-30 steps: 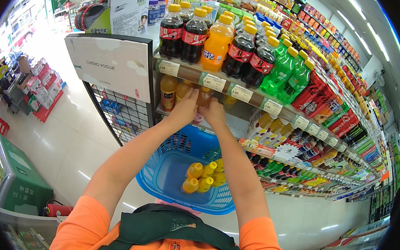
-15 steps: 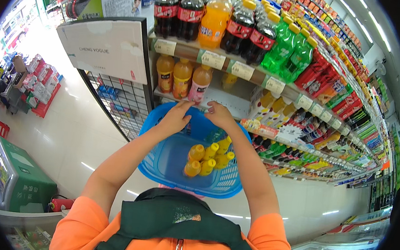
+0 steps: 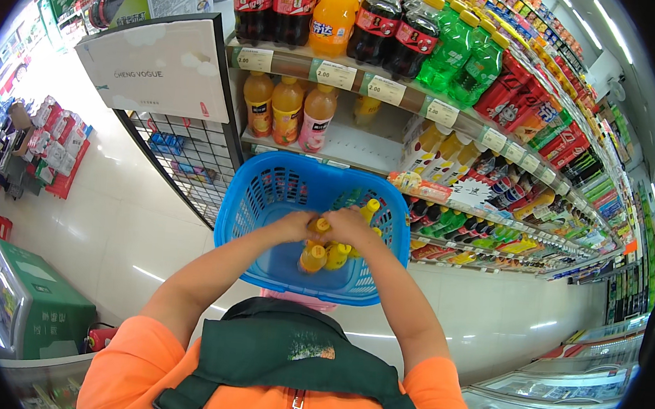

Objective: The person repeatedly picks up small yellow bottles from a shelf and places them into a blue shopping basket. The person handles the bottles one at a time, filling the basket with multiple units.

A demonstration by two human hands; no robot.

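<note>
A blue plastic basket (image 3: 228, 197) with slotted sides is in front of me, below the shelf. Inside it stand several small bottles of yellow and orange juice, one juice bottle (image 3: 312, 258) nearest me. My left hand (image 3: 296, 226) reaches in, its fingers closed round the top of an orange-capped juice bottle (image 3: 320, 225). Right beside it, my right hand (image 3: 347, 226) is curled down over a bottle in the cluster, which it mostly covers. A yellow-capped bottle (image 3: 371, 206) pokes up past the right hand's far side.
Three juice bottles, including a pink-labelled one (image 3: 318, 119), stand on the shelf (image 3: 355, 147) beyond the basket. Cola, orange soda (image 3: 333, 16) and green bottles line the shelf above. A wire rack (image 3: 181, 158) borders the left. A green cabinet (image 3: 46, 305) stands at lower left.
Both hands have come back from the shelf edge and down into the basket, closing on bottles there. The shelf and basket appear slightly higher in view.
</note>
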